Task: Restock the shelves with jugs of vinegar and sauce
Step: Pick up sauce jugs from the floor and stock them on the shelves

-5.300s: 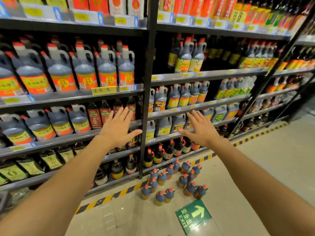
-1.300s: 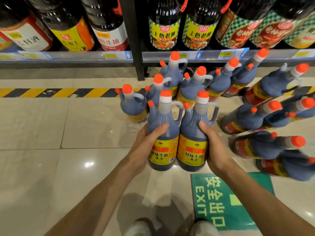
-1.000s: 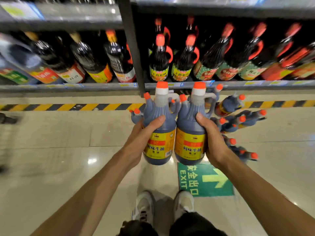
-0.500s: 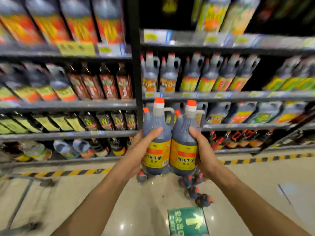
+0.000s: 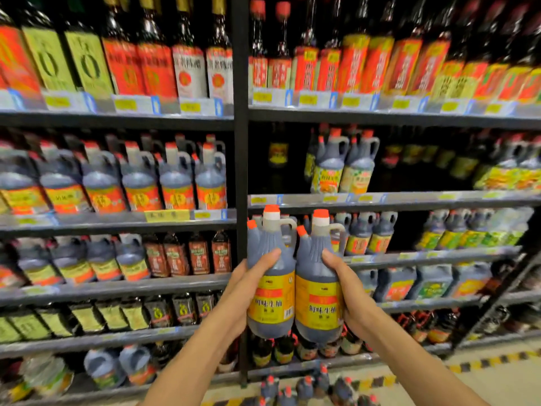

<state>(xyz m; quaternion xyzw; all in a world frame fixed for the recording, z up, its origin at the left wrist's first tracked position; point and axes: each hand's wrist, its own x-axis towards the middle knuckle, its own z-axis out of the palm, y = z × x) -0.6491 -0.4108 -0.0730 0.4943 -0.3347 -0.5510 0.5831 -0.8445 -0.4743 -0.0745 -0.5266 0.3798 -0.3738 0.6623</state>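
Note:
Two dark sauce jugs with orange caps and yellow labels are raised side by side in front of the shelving. My left hand (image 5: pixel 248 276) grips the left jug (image 5: pixel 272 288) round its body, thumb across the front. The right jug (image 5: pixel 319 294) is held the same way by my right hand (image 5: pixel 348 291). Both jugs are upright and touch each other. They hang before the black upright post (image 5: pixel 241 171), level with the third shelf of the right bay (image 5: pixel 409 254).
Shelves on both sides are packed with jugs and bottles. The second right shelf (image 5: pixel 292 197) has a dark gap left of two jugs (image 5: pixel 342 168). Several more jugs (image 5: pixel 307 388) stand on the floor below, by a yellow-black stripe (image 5: pixel 497 361).
Both hands have lifted the two jugs from floor height up to mid-shelf height. The view has risen from the floor to the upper shelves.

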